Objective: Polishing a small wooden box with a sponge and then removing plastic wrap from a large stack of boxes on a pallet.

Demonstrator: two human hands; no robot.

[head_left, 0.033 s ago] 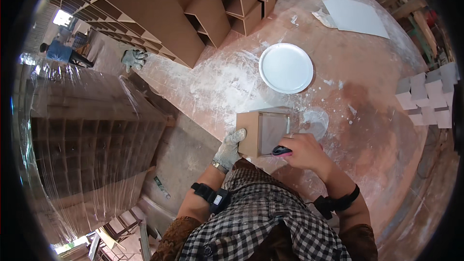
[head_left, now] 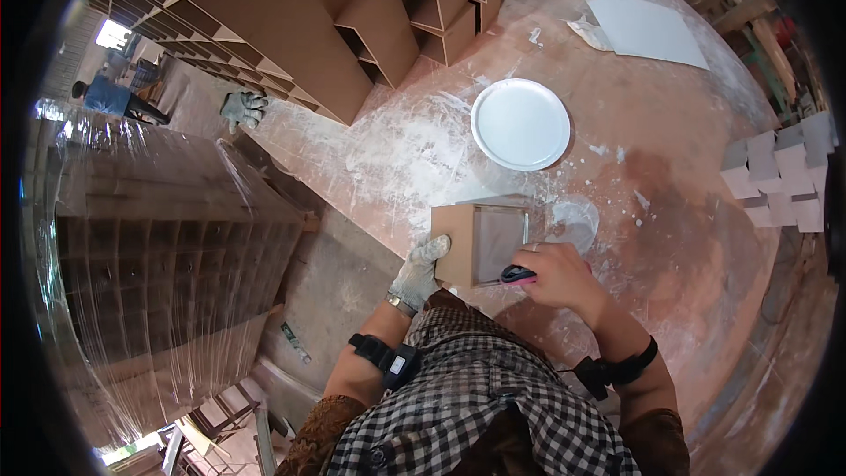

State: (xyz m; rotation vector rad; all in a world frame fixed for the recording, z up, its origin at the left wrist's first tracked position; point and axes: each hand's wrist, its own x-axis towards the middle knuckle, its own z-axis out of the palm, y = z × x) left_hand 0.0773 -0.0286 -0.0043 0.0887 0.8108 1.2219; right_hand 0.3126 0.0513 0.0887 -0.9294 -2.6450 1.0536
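A small brown board box [head_left: 453,245] sits on the dusty tabletop close to my body, its open side showing a greyish inside. My left hand [head_left: 419,271], in a whitish, stained glove, grips the box's left side, thumb on the brown face. Bare, my right hand [head_left: 561,275] is closed around a small black-and-pink tool [head_left: 518,275], held at the box's near right corner. The hand covers most of the tool, so its kind cannot be made out. Beyond the box lies a round white lid or tray [head_left: 521,124].
Brown box units [head_left: 379,31] are stacked at the far left. A grey glove [head_left: 243,110] lies by the table's left edge. White sheet [head_left: 648,31] lies far right; white blocks [head_left: 780,176] stand at right. Film-wrapped stack [head_left: 167,273] fills the left; a person [head_left: 110,95] is behind.
My right hand and the black-and-pink tool have shifted very slightly to the right. The left hand and the box look unmoved.
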